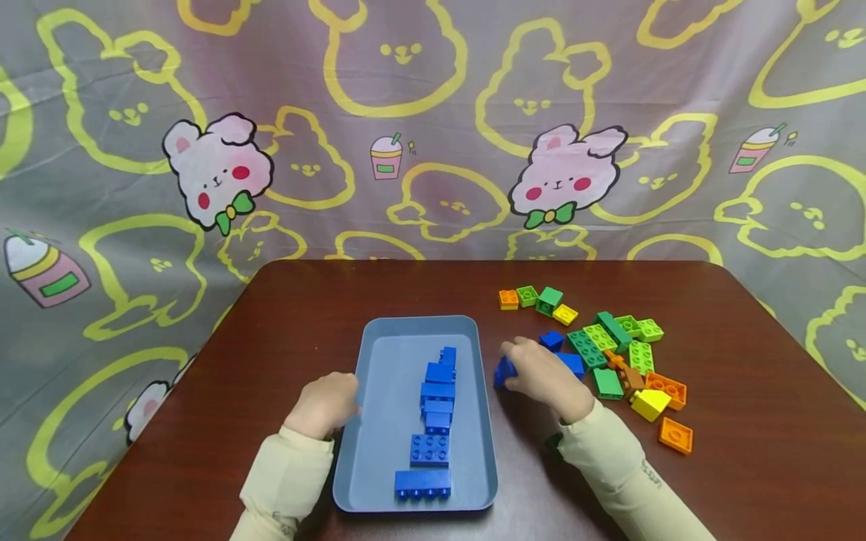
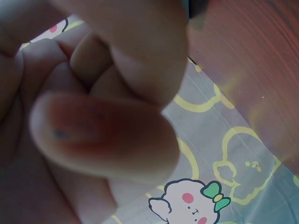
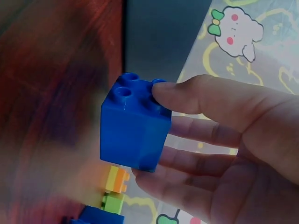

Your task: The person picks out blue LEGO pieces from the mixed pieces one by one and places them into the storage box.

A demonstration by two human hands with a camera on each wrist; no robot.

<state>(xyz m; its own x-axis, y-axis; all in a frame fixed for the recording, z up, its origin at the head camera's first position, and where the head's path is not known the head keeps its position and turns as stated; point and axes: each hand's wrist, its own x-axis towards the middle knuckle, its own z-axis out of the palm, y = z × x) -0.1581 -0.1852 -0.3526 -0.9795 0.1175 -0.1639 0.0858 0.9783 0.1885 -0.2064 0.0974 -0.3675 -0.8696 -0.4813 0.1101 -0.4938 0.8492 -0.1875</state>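
Right hand: your right hand (image 1: 541, 376) sits on the table just right of the tray, thumb and fingers pinching a blue cube brick (image 1: 504, 371); the right wrist view shows the thumb (image 3: 205, 100) pressed on the studded top and the fingers wrapped under the base.
Blue cube brick: it's a tall two-by-two block, studs showing, held between the tray's right wall and the loose pile, close to the tray but not inside it; whether it is lifted clear of the wood, you cannot tell from here.
Left hand: your left hand (image 1: 326, 404) rests against the tray's left rim, fingers curled in on themselves; the left wrist view is filled with folded fingers (image 2: 107, 135), and nothing shows between them.
Tray: the blue-grey tray (image 1: 379, 421) lies in front of you, lengthwise, on the dark wooden table (image 1: 338, 293).
Blue row: a line of blue bricks (image 1: 433, 421) runs down the tray's middle, from a small piece at the far end to a long four-stud brick at the near end.
Loose pile: green, orange and yellow bricks (image 1: 609, 353) lie scattered right of your right hand, with two more blue bricks (image 1: 552, 340) just beside your knuckles.
Backdrop: a bunny-print cloth (image 1: 433, 135) hangs behind the table.
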